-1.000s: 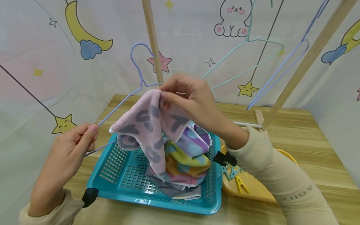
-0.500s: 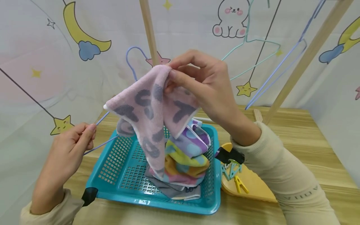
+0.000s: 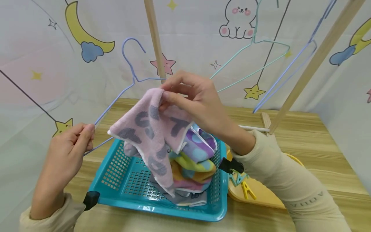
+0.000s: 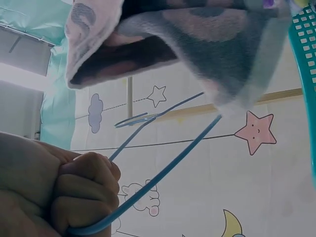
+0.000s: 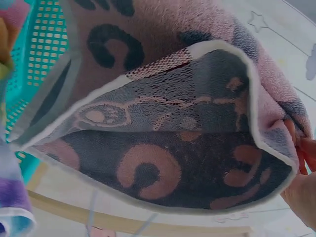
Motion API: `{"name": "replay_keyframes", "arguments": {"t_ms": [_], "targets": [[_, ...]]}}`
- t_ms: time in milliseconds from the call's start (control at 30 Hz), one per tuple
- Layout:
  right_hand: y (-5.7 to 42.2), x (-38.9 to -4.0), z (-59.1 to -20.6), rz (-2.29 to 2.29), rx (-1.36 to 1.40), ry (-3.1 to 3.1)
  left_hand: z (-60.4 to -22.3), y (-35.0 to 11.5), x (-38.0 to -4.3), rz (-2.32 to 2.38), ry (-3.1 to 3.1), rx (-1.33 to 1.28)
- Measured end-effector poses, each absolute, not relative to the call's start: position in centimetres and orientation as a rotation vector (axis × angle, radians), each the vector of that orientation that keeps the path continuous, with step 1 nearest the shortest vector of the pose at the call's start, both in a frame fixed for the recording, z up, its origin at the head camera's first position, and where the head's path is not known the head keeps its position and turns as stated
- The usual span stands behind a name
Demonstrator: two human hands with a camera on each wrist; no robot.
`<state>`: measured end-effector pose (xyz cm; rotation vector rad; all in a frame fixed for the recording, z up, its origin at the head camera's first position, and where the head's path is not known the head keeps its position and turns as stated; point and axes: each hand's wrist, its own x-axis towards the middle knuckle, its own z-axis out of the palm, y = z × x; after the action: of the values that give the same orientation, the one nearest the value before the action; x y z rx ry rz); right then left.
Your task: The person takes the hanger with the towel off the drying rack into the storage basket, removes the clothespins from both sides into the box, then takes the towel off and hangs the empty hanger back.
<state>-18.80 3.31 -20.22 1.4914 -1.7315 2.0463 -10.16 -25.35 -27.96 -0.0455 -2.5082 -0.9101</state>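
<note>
My left hand (image 3: 68,153) grips one end of a blue wire clothes hanger (image 3: 116,98), its hook pointing up. In the left wrist view the fingers curl round the hanger's bend. Thumb and fingertips of my right hand (image 3: 200,103) pinch the top of a pink towel (image 3: 150,125) with grey patterns. The towel hangs in folds in front of the hanger and hides part of it. In the right wrist view the towel's grey underside (image 5: 148,168) shows, edged in white. Below is a teal basket (image 3: 162,211) with a colourful towel (image 3: 191,170) and a grey one (image 3: 194,198) inside.
A yellow tray (image 3: 266,190) with several clothespins (image 3: 247,190) stands right of the basket. Wooden posts (image 3: 316,67) rise behind, with a green hanger (image 3: 243,83) and another blue hanger (image 3: 284,80) hanging at the back right. A printed cloth surrounds the wooden table (image 3: 307,145).
My right hand raised the pink towel, then lowered it again to about its earlier height, slightly further left. The held hanger shifted a little left, its hook now higher.
</note>
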Motion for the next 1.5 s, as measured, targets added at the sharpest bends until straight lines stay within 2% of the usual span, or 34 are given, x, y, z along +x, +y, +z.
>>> {"name": "replay_keyframes", "arguments": {"t_ms": [367, 1067, 1500], "targets": [[2.6, -20.5, -26.1, 1.856, 1.481, -2.087, -27.3, -24.7, -10.4, -0.905, -2.491, -0.026], [6.9, -21.2, -30.1, 1.689, 1.550, -2.284, -27.4, -23.7, -11.2, -0.887, -2.487, -0.071], [11.6, -22.2, -32.2, 1.612, 1.370, -2.460, -27.5, -23.4, -11.5, -0.867, -2.495, -0.052]]}}
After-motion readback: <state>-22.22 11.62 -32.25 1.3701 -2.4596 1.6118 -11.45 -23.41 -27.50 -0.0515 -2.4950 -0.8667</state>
